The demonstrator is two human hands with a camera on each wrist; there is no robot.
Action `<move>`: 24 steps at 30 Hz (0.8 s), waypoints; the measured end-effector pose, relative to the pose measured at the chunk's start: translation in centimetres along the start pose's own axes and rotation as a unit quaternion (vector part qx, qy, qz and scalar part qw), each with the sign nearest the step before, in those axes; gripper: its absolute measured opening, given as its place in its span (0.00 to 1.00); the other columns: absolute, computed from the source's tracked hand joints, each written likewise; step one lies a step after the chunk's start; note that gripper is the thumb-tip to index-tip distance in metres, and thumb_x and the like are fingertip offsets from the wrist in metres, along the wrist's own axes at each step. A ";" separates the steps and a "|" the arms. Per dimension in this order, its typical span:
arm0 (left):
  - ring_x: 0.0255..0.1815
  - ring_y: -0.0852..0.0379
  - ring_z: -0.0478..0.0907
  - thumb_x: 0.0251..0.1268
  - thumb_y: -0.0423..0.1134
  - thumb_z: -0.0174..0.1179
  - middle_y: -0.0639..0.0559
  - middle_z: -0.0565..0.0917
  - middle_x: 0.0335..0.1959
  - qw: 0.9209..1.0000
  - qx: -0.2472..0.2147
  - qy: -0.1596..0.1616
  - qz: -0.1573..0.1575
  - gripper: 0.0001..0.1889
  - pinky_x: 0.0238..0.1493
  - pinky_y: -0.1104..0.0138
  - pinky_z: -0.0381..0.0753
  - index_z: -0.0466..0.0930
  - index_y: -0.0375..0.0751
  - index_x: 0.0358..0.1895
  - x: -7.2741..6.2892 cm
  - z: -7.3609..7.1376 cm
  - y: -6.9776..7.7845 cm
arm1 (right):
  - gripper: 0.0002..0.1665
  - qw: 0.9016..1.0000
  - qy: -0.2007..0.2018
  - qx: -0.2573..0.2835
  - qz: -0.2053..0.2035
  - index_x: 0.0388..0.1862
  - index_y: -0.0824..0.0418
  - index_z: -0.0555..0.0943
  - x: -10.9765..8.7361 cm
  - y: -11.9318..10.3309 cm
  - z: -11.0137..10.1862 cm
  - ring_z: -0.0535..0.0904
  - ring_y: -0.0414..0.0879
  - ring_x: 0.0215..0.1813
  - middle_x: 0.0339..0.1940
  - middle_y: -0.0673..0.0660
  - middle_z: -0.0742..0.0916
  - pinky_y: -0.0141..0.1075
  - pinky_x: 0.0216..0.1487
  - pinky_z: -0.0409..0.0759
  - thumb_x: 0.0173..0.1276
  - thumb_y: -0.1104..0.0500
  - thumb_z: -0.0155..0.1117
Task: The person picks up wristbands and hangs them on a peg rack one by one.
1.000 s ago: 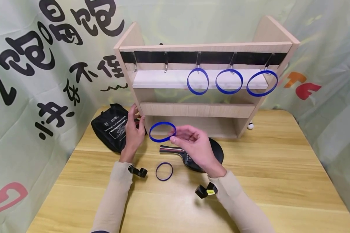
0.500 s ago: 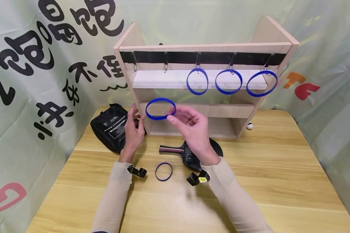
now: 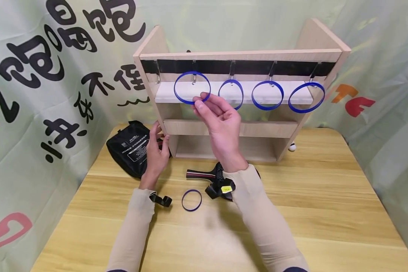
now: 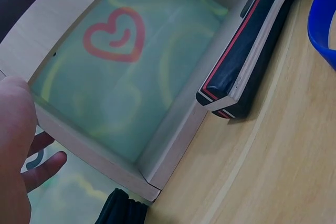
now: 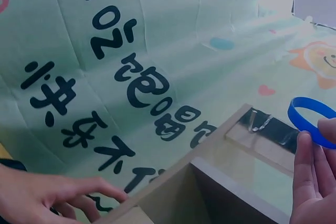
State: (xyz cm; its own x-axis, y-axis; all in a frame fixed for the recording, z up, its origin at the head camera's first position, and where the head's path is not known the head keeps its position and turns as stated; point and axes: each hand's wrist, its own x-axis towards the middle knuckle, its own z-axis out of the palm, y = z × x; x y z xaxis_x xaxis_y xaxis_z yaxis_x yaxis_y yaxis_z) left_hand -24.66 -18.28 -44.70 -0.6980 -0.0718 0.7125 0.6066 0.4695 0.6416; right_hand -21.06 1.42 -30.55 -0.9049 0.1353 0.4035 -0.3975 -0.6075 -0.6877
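My right hand (image 3: 222,124) pinches a thin blue ring (image 3: 175,90) between thumb and fingertips at its lower right rim. The ring is raised in front of the rack's second hook from the left (image 3: 194,80), which shows through its opening. Three more blue rings (image 3: 268,108) hang from the hooks to the right. My left hand (image 3: 157,155) rests against the lower left side of the wooden rack (image 3: 224,128), thumb at the front edge and fingers along the outer side. In the left wrist view, these fingers (image 4: 47,171) reach past the side panel.
A black table tennis paddle (image 3: 200,174) lies before the rack, partly hidden by my right arm. One blue ring (image 3: 191,210) lies flat on the wooden table (image 3: 326,196). A black pouch (image 3: 129,151) sits beside my left hand. The leftmost hook (image 3: 158,78) carries nothing.
My right hand has lifted the blue ring from low before the rack up to hook height, and the ring now faces more upright. My left hand has stayed in place.
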 end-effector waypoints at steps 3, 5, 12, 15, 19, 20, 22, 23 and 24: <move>0.50 0.25 0.84 0.82 0.23 0.56 0.23 0.82 0.67 1.000 -0.005 -0.003 -0.004 0.27 0.47 0.64 0.79 0.64 0.29 0.78 0.0 0.0 0.0 | 0.13 1.000 0.014 0.020 0.009 0.48 0.67 0.88 0.3 0.2 0.5 0.94 0.41 0.43 0.40 0.52 0.96 0.34 0.51 0.91 0.74 0.79 0.65; 0.50 0.26 0.84 0.82 0.24 0.56 0.24 0.81 0.68 1.000 -0.009 -0.004 -0.007 0.27 0.48 0.68 0.77 0.64 0.29 0.79 0.0 0.0 -0.1 | 0.15 0.999 0.025 0.034 0.016 0.46 0.63 0.89 0.4 0.6 0.7 0.95 0.42 0.42 0.39 0.52 0.96 0.34 0.51 0.91 0.74 0.79 0.64; 0.49 0.26 0.84 0.82 0.24 0.56 0.24 0.82 0.68 1.000 -0.010 -0.002 -0.008 0.27 0.48 0.70 0.76 0.64 0.30 0.79 0.0 0.0 -0.1 | 0.15 0.996 0.054 0.048 0.057 0.44 0.60 0.89 0.2 2.3 0.6 0.94 0.42 0.42 0.39 0.52 0.96 0.33 0.51 0.91 0.75 0.78 0.64; 0.49 0.26 0.84 0.82 0.24 0.56 0.24 0.82 0.68 1.000 -0.008 -0.002 -0.008 0.27 0.48 0.68 0.77 0.64 0.29 0.79 0.0 -0.1 -0.1 | 0.15 0.993 0.063 0.062 0.072 0.43 0.59 0.88 0.1 3.0 0.4 0.94 0.42 0.43 0.40 0.52 0.95 0.32 0.52 0.91 0.76 0.77 0.64; 0.50 0.27 0.84 0.82 0.24 0.56 0.25 0.82 0.68 1.000 -0.003 -0.005 -0.013 0.27 0.48 0.67 0.78 0.64 0.30 0.79 -0.1 0.0 -0.1 | 0.16 0.992 0.073 0.070 0.077 0.43 0.58 0.88 0.0 3.6 0.0 0.94 0.42 0.42 0.40 0.53 0.95 0.31 0.51 0.90 0.77 0.77 0.63; 0.50 0.28 0.84 0.82 0.24 0.56 0.25 0.82 0.68 1.000 -0.002 -0.005 -0.014 0.27 0.48 0.67 0.78 0.64 0.30 0.79 -0.1 0.0 -0.1 | 0.16 0.992 0.076 0.070 0.074 0.42 0.58 0.88 -0.1 3.6 0.0 0.94 0.42 0.42 0.40 0.53 0.95 0.31 0.51 0.90 0.77 0.77 0.63; 0.50 0.28 0.84 0.82 0.24 0.56 0.25 0.81 0.69 1.000 -0.004 -0.006 -0.013 0.27 0.49 0.61 0.81 0.63 0.31 0.79 -0.1 0.0 -0.1 | 0.17 0.992 0.079 0.072 0.063 0.42 0.58 0.88 -0.2 3.7 -0.1 0.94 0.41 0.42 0.40 0.52 0.95 0.31 0.51 0.90 0.77 0.78 0.62; 0.50 0.27 0.84 0.82 0.24 0.56 0.25 0.81 0.69 1.000 -0.005 -0.005 -0.012 0.27 0.49 0.57 0.82 0.63 0.31 0.79 0.0 0.0 -0.1 | 0.17 0.993 0.081 0.072 0.055 0.42 0.58 0.87 -0.3 3.7 -0.1 0.94 0.41 0.41 0.39 0.52 0.95 0.31 0.51 0.90 0.77 0.78 0.62; 0.50 0.26 0.83 0.82 0.23 0.56 0.24 0.81 0.69 1.000 -0.007 -0.004 -0.011 0.27 0.48 0.52 0.83 0.63 0.30 0.79 0.0 0.0 -0.1 | 0.17 0.993 0.083 0.074 0.047 0.42 0.58 0.87 -0.4 3.7 -0.1 0.94 0.42 0.41 0.39 0.52 0.95 0.31 0.51 0.90 0.77 0.78 0.62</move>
State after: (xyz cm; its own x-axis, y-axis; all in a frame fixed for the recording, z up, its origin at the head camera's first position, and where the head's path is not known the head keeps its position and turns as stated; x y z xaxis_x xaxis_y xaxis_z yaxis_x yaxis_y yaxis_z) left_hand -24.66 -18.34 -44.76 -0.7143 -0.0740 0.6960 0.5969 0.4548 0.6609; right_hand -22.20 -0.77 -33.31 -0.9547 0.1924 0.2271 -0.2938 -0.7303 -0.6167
